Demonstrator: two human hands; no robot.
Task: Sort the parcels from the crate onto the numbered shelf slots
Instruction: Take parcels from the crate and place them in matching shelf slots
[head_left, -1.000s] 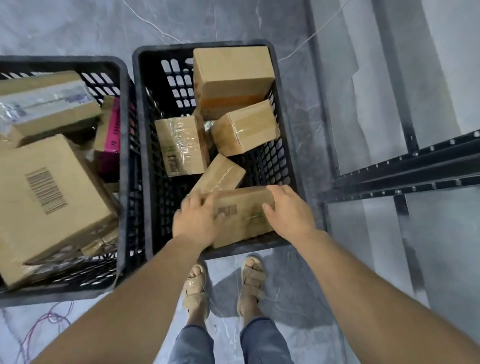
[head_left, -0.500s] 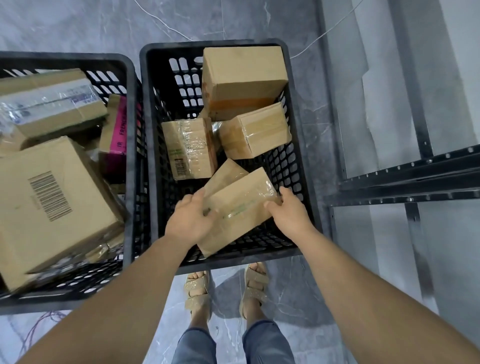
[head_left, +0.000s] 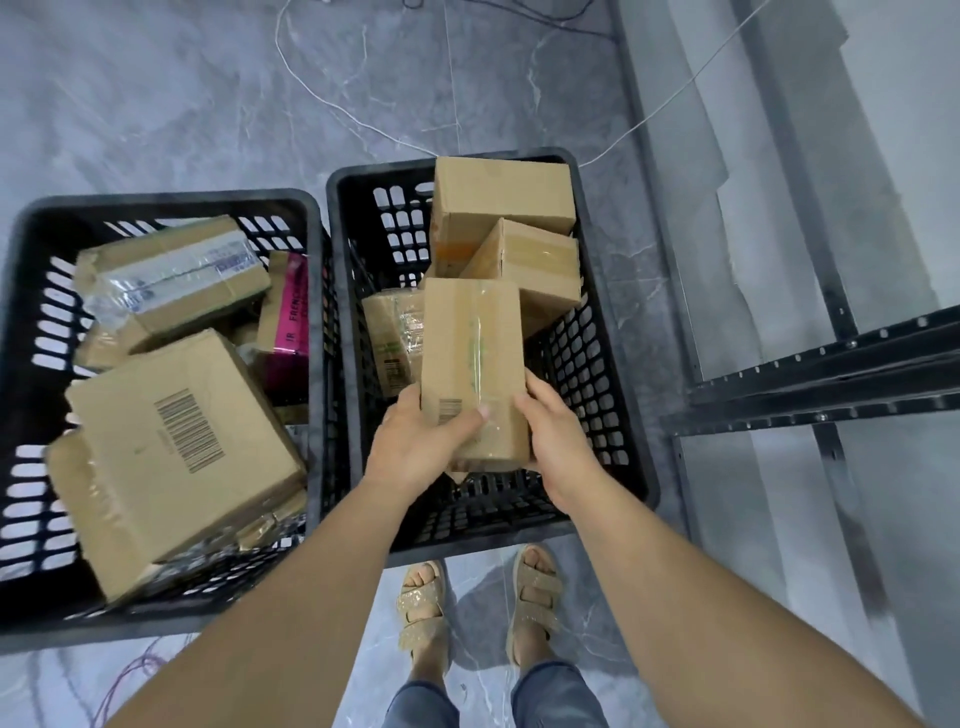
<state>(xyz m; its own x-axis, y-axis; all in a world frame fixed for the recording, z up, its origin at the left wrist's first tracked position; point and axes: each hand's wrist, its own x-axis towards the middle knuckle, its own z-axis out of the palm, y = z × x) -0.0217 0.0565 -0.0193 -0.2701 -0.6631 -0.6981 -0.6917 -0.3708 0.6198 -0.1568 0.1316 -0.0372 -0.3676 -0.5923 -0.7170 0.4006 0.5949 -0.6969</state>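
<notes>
The grey marbled floor (head_left: 156, 104) lies open beyond the two crates, crossed only by a thin white cable (head_left: 332, 104), and a narrow strip of it separates the right crate (head_left: 587, 395) from the dark metal shelf frame (head_left: 831, 374) on the right. The left crate (head_left: 166, 200) stands just beside the right one, their rims nearly touching, and the person's sandalled feet (head_left: 421, 608) stand just beside the right crate's near wall. The held parcel (head_left: 472, 353), a brown taped carton with a small barcode near its near end, is above the near half of the right crate, long side pointing away. The left hand (head_left: 415, 447) has its grip closed on the carton's near left corner, thumb laid across the top face, and the right hand (head_left: 558, 441) has its grip closed round the right edge. Below it the crate's near floor shows bare lattice. Farther in sit a large plain box (head_left: 504, 197), a tilted taped box (head_left: 540, 270) and a film-wrapped parcel (head_left: 389, 338) (partly hidden by the carton). The left crate holds a big barcoded box (head_left: 182, 441), a long taped box (head_left: 171, 275) and a pink box (head_left: 288, 322).
</notes>
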